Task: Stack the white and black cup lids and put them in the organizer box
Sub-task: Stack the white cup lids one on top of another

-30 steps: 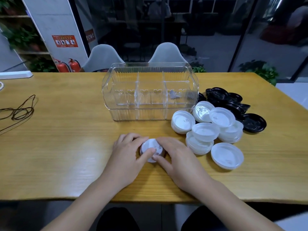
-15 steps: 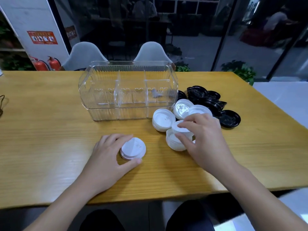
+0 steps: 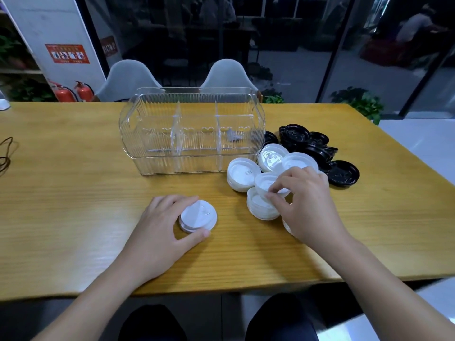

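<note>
1. Your left hand point(image 3: 157, 232) curls its fingers and thumb around a small stack of white lids point(image 3: 198, 216) on the table point(image 3: 73, 205).
2. Your right hand point(image 3: 307, 205) pinches a loose white lid point(image 3: 264, 181) near the empty clear box point(image 3: 192, 130).

Both forearms are bare from the bottom edge up to the wrists, with no sleeve showing. The left hand point(image 3: 157, 232) and right hand point(image 3: 307, 205) wear no gloves, rings, watch or bracelet. Below the desk edge, dark trousers point(image 3: 152, 323) cover both legs.
</note>
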The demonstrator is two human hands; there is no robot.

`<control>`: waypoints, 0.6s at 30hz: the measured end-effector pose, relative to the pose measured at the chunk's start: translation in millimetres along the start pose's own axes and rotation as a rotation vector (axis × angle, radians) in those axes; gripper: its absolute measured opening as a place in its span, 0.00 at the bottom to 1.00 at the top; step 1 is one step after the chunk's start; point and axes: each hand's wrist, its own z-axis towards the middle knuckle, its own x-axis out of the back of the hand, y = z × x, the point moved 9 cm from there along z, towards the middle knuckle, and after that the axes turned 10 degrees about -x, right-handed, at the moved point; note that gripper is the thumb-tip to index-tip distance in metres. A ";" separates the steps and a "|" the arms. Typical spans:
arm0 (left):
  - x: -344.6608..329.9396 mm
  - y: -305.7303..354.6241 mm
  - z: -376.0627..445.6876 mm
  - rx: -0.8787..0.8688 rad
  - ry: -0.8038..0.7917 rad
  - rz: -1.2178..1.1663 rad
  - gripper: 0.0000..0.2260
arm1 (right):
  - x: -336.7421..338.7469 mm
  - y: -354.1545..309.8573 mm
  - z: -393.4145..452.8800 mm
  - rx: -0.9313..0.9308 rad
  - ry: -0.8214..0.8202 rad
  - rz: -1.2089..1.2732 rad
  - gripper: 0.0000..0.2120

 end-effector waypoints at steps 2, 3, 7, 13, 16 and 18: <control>1.0 0.2 -0.1 0.001 0.009 -0.022 0.35 | 5.3 1.2 -0.1 -0.036 -0.005 0.083 0.06; 2.5 0.6 0.2 0.005 0.022 -0.042 0.34 | 9.6 0.3 -0.6 -0.052 -0.003 0.143 0.06; 15.0 5.4 -0.9 0.037 0.130 -0.164 0.28 | 20.7 -9.1 -0.4 -0.139 -0.055 0.431 0.04; 26.3 32.1 -5.4 0.029 0.253 -0.336 0.19 | 13.5 -38.2 -4.8 -0.192 -0.158 0.765 0.05; 23.2 49.1 -2.2 0.012 0.298 -0.561 0.24 | -5.9 -58.7 -16.3 -0.256 -0.259 0.931 0.06; 20.4 54.0 -0.6 0.010 0.330 -0.715 0.27 | -22.9 -71.9 -26.4 -0.304 -0.335 1.032 0.07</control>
